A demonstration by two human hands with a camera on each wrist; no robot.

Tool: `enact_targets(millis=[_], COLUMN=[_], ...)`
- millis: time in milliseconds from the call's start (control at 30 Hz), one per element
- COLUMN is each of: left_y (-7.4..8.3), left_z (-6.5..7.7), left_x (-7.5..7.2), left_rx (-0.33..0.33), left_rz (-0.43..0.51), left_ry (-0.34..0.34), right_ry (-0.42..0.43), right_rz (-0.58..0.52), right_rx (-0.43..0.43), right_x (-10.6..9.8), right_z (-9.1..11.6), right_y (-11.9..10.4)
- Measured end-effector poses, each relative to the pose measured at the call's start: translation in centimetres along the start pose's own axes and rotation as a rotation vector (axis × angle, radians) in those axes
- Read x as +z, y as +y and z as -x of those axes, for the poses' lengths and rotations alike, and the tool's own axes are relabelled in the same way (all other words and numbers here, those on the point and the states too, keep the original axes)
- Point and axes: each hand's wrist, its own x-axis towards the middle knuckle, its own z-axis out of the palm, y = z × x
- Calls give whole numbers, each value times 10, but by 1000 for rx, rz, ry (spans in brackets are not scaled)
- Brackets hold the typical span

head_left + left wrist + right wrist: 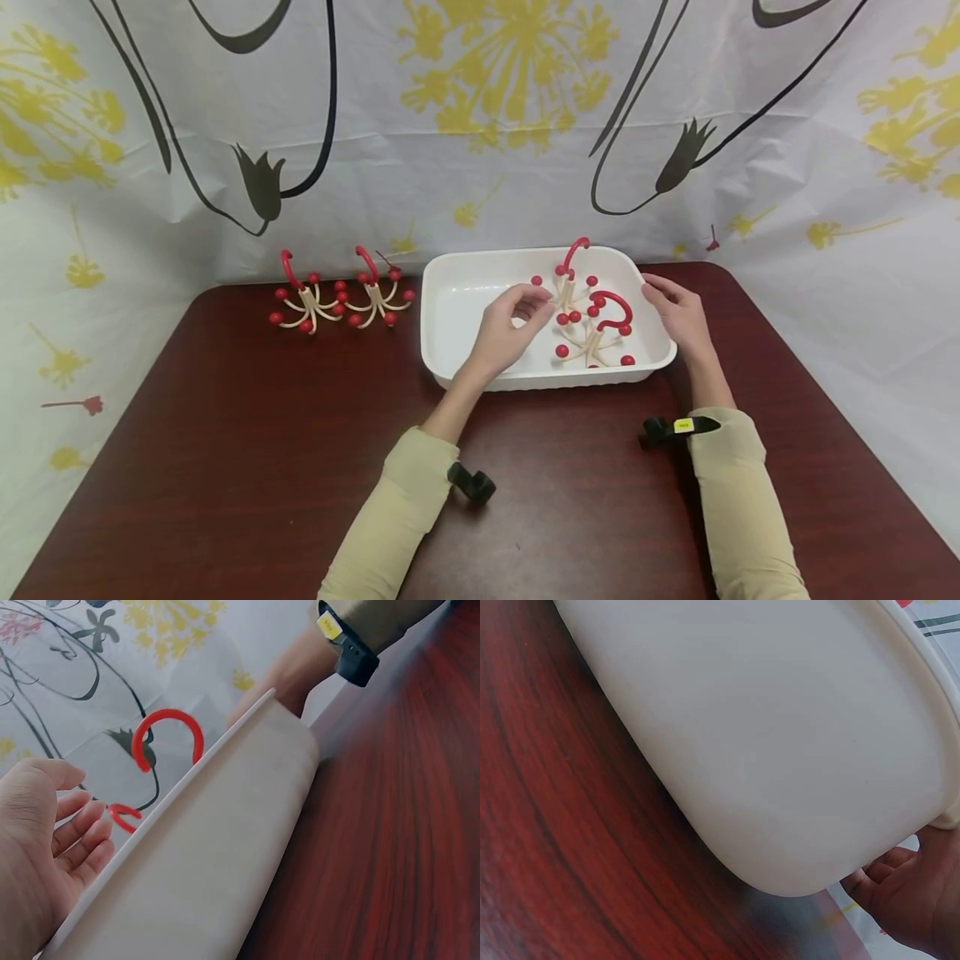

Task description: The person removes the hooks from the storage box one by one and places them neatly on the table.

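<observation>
My left hand [512,327] is over the white plastic tray [467,321], its fingers loosely bent beside the rear multi-arm hanger [567,292]. In the left wrist view this left hand [49,832] shows nothing between thumb and fingers. A second hanger [592,342] stands in front of the first, at the tray's right side. Both have a red hook, cream arms and red ball tips. With bent fingers my right hand [678,312] grips the tray's right rim; the right wrist view shows that hand [900,892] at the tray's outer side.
Two more such hangers, one at far left [307,308] and another [375,298] beside it, stand on the dark red-brown table [247,467], left of the tray. A patterned white cloth [360,125] hangs behind the table's back edge.
</observation>
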Motion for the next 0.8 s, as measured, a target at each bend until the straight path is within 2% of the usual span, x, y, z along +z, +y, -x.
enact_targets(millis=[400,800], left_y=[9,18], left_z=[-3,-6], left_x=[30,60], left_rx=[1,18], left_rz=[9,-15], left_ry=[-98,-134], right_ry=[11,11], right_rz=[30,37], right_rx=[-26,-12], right_x=[0,0], right_z=[0,-1], right_y=[0,2])
